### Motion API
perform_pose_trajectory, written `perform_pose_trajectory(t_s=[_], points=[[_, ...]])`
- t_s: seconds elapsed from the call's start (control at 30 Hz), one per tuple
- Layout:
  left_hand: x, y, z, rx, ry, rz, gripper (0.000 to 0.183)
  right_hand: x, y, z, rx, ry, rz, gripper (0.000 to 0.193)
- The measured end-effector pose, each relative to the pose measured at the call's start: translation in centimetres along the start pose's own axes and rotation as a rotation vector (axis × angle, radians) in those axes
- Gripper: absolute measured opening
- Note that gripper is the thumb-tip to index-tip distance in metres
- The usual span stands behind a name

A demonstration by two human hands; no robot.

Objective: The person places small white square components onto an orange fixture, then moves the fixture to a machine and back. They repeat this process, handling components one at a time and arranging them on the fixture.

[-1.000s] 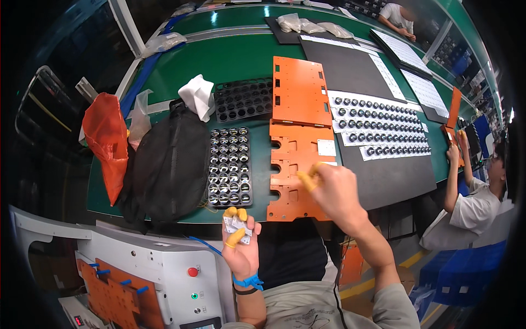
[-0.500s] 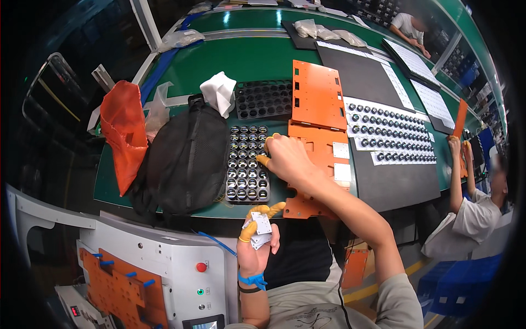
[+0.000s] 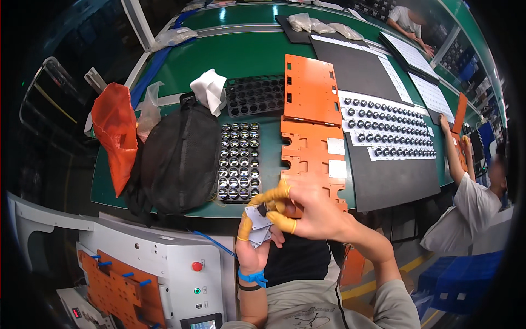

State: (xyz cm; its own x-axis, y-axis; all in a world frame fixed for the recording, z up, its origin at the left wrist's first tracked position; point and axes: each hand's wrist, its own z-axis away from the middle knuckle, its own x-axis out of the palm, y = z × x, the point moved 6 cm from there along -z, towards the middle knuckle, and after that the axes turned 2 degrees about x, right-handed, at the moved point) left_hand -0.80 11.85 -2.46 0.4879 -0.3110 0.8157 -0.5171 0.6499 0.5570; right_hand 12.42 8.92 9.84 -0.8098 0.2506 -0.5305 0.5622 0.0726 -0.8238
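By the table's near edge, the left hand grips maybe three white plates; the right hand's fingers pinch one black part.

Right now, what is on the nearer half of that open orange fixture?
Two white square plates lie on the orange fixture, along the right side of its nearer half. The right hand covers part of its near end, so anything beneath cannot be seen.

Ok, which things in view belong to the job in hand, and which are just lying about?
In the job, it seems:
left hand: small white square plates
right hand: small black part
glossy round black pieces in rows
flat orange slotted panel

Likely just lying about:
black fabric bag
pointed orange-red sack
crumpled white bundle
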Motion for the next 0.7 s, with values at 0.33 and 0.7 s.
perform_pose_trajectory(t_s=[0.33, 0.7], points=[[2.0, 0.0, 0.1, 0.139, -0.087, -0.146, 0.068, -0.8, 1.7, 2.4, 0.085, -0.141, -0.025, 0.031], [3.6, -1.0, 0.4, 0.077, -0.059, -0.143, 0.059, -1.5, 2.1, 4.1, -0.263, -0.010, 0.272, 0.032]])
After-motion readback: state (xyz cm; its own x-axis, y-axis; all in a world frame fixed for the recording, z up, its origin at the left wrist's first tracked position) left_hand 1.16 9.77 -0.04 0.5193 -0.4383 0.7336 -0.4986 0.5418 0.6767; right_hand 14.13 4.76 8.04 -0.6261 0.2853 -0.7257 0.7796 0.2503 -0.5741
